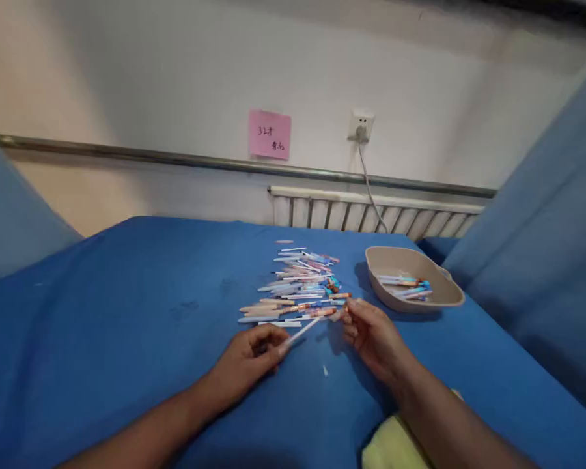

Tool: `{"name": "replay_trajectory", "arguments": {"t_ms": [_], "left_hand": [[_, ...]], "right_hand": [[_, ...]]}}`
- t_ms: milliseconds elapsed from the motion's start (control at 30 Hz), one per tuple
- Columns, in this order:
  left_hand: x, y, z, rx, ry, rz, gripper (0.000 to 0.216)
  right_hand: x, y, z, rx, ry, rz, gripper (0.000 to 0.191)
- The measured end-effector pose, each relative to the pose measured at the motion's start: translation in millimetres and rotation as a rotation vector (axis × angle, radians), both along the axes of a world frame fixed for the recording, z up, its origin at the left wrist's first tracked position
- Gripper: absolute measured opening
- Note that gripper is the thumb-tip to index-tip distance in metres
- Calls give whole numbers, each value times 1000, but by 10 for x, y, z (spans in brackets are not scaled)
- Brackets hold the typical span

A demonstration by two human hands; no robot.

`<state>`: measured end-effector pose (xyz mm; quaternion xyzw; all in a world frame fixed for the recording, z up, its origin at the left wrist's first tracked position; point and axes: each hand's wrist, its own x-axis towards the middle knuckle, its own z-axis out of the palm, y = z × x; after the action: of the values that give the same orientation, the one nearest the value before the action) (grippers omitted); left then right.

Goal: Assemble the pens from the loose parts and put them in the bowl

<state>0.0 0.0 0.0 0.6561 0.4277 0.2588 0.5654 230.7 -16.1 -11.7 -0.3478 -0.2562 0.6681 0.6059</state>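
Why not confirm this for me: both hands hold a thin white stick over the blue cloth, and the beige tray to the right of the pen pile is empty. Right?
Not quite. In the head view the beige tray holds several pens. The rest stands: the left hand and right hand hold the thin white stick over the blue cloth, right of the pen pile.

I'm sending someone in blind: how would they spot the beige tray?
On the blue-covered table, look right of the pile of pens. The beige tray sits there, beyond the right hand; it is the only container, holding a few pens.
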Motion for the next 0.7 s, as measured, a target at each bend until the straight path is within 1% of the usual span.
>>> {"name": "replay_trajectory", "arguments": {"t_ms": [267, 467, 700], "left_hand": [[-5, -6, -67, -16, -12, -58, 27], [-4, -9, -68, -3, -10, -57, 28], [3, -11, -54, 13, -3, -27, 29]], "right_hand": [[-78, -50, -27, 143, -212, -35, 27], [-74, -33, -53, 188, -288, -65, 28], [-59, -34, -47, 193, -392, -104, 31]]}}
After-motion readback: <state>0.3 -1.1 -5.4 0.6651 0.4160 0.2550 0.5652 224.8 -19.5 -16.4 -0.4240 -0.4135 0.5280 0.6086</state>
